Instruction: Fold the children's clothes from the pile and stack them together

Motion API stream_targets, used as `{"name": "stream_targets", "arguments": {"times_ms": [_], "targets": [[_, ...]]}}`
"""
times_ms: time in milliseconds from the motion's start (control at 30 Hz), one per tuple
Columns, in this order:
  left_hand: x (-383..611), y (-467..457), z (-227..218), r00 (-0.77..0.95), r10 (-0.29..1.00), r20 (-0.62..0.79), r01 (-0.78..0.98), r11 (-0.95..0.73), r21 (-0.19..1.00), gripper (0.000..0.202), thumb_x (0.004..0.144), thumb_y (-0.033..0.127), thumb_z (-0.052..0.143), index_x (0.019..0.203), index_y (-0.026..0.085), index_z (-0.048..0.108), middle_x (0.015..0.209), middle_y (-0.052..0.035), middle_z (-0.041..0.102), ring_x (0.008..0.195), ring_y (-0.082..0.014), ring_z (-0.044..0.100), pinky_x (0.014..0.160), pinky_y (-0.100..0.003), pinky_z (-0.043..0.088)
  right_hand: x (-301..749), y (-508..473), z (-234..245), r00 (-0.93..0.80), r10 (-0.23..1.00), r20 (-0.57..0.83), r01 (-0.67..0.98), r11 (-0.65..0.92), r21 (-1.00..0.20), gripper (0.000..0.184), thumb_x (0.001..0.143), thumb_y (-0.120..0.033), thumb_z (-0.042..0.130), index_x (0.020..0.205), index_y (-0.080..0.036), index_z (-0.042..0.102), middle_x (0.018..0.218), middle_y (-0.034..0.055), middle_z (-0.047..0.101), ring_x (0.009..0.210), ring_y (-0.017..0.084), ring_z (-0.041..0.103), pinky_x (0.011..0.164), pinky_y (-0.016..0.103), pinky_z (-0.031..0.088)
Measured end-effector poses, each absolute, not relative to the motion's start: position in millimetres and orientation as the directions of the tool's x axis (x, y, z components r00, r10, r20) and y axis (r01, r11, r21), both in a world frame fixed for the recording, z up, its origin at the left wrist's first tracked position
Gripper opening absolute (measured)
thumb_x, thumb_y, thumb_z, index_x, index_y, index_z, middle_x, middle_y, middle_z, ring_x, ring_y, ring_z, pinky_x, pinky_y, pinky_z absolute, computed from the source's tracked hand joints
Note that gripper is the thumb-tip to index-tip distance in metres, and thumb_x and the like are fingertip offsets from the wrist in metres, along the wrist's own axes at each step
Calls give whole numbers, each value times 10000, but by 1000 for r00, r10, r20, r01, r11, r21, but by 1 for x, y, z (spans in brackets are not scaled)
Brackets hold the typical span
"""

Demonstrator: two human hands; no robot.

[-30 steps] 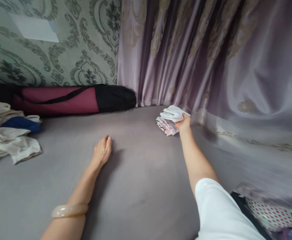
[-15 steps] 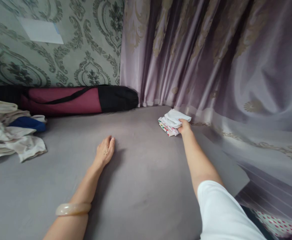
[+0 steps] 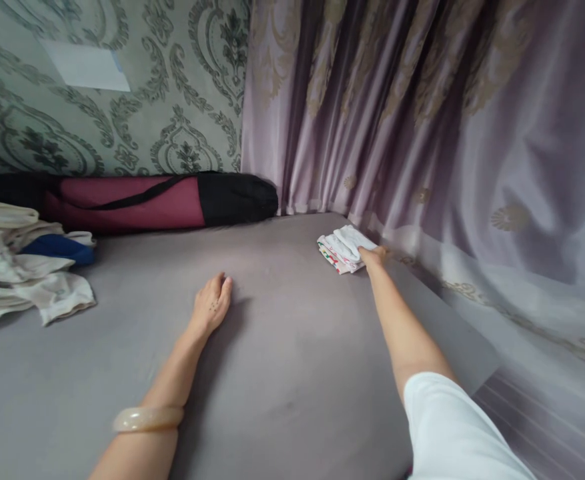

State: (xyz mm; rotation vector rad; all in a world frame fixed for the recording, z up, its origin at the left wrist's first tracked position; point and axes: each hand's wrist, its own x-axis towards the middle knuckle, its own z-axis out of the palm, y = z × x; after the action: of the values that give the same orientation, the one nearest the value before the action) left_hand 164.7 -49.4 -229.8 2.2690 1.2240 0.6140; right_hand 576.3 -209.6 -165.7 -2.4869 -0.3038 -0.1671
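My right hand (image 3: 373,255) is at the right edge of a small stack of folded cloths (image 3: 341,257) on the grey bed sheet. Its thumb touches the top white cloth (image 3: 348,239), and the fingers are spread apart from the thumb toward the right. Beneath the white cloth, printed edges in red and green show. My left hand (image 3: 212,303) is empty, low over the sheet left of the middle, back up, with its fingers loosely apart and partly foreshortened. A pale bangle (image 3: 148,419) circles the left forearm.
Crumpled pale clothes (image 3: 27,280) with a blue piece (image 3: 61,249) lie at the left. A long maroon and black bag (image 3: 167,201) rests against the patterned wall. Purple curtains (image 3: 352,120) hang along the back right, beside the bed's edge.
The raised right end of the white cloth has come down onto the stack. My right hand has shifted slightly right and down, its fingers spreading. The left hand has barely moved.
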Motion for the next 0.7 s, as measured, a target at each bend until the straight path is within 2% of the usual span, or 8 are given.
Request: {"name": "stream_targets", "arguments": {"times_ms": [67, 100, 233, 333, 400, 467, 600, 700], "targets": [[165, -50, -230, 503, 851, 151, 633, -481, 606, 607, 948, 460, 229, 1309, 62, 510, 1326, -204, 585, 1276, -283, 519, 1080, -438, 381, 572, -208, -162, 972, 116, 206, 215, -793, -569, 695, 775, -299, 658, 1353, -16, 395, 1386, 311, 399, 1283, 394, 437, 1042, 488, 367], [165, -50, -230, 502, 851, 152, 632, -481, 607, 608, 948, 458, 229, 1310, 58, 509, 1328, -207, 582, 1279, -283, 517, 1081, -439, 380, 570, -207, -160, 964, 131, 230, 241, -792, -561, 660, 790, -280, 637, 1359, -42, 402, 1404, 285, 397, 1297, 375, 424, 1057, 476, 353], [165, -51, -230, 489, 856, 167, 626, -478, 616, 596, 952, 457, 226, 1308, 74, 511, 1330, -195, 586, 1276, -280, 516, 1081, -447, 376, 571, -192, -152, 900, 297, 321, 428, -743, -514, 493, 876, -233, 514, 1352, -124, 449, 1470, 183, 398, 1403, 295, 287, 1143, 484, 201], [165, -52, -230, 491, 856, 162, 623, -475, 622, 599, 954, 460, 220, 1314, 76, 506, 1337, -188, 581, 1276, -278, 515, 1090, -444, 366, 573, -179, -149, 824, 413, 388, 565, -659, -496, 437, 925, -278, 459, 1337, -134, 477, 1516, 166, 361, 1447, 281, 193, 1154, 557, 73], [165, -52, -230, 496, 854, 156, 622, -476, 622, 600, 953, 457, 221, 1318, 73, 501, 1343, -188, 577, 1280, -279, 511, 1097, -441, 359, 571, -173, -152, 778, 463, 425, 628, -606, -488, 419, 940, -303, 450, 1324, -141, 497, 1522, 162, 355, 1460, 275, 155, 1146, 584, 54], [164, -52, -231, 498, 853, 157, 622, -477, 621, 601, 953, 460, 219, 1321, 74, 496, 1347, -186, 574, 1284, -280, 507, 1102, -440, 353, 567, -171, -158, 776, 500, 385, 631, -602, -489, 408, 941, -322, 463, 1314, -164, 516, 1521, 146, 361, 1463, 267, 141, 1143, 593, 63], [163, -52, -232, 504, 849, 161, 615, -483, 623, 626, 954, 474, 210, 1330, 53, 481, 1357, -201, 560, 1294, -280, 498, 1105, -433, 346, 557, -169, -174, 805, 558, 200, 582, -678, -449, 424, 942, -376, 477, 1324, -201, 532, 1532, 127, 352, 1456, 289, 153, 1128, 634, 21], [163, -51, -232, 508, 849, 143, 626, -478, 615, 625, 955, 470, 212, 1336, 51, 474, 1357, -202, 559, 1296, -281, 495, 1105, -430, 344, 556, -167, -180, 809, 565, 163, 578, -712, -398, 443, 954, -400, 449, 1344, -201, 514, 1547, 136, 318, 1461, 305, 129, 1114, 663, 17]]}}
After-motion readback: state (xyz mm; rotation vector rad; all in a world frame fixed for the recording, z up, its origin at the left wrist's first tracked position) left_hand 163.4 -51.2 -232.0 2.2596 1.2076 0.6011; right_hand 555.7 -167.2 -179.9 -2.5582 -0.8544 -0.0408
